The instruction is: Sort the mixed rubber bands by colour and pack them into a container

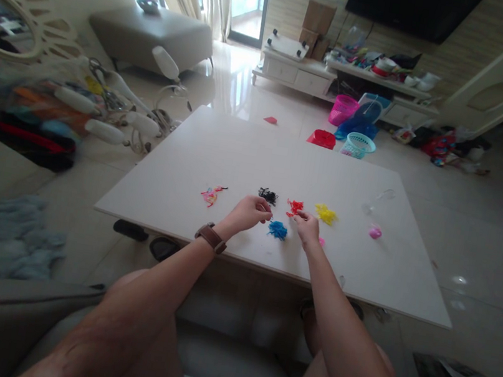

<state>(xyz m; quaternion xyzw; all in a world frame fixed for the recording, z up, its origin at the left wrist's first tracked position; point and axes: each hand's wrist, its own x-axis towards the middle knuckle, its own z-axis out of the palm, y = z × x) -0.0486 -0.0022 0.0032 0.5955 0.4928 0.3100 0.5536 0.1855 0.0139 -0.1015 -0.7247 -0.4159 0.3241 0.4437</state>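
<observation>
Right hand (308, 227) at red strands (295, 206), left hand (252, 211) nearby

Right hand (307, 227) by red strands (295, 206) — blue strands (278, 230) nearby

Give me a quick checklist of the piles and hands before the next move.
1. Blue pile separate from black pile: ok, bare tabletop between them.
2. Yellow pile separate from red pile: ok, a gap shows.
3. Red pile clear of the right hand: not ok, fingertips are at its near edge.
4. Left hand free of any piece: cannot tell, too small at the fingertips.
5. Pink item by the right wrist fully visible: not ok, partly hidden.
</observation>
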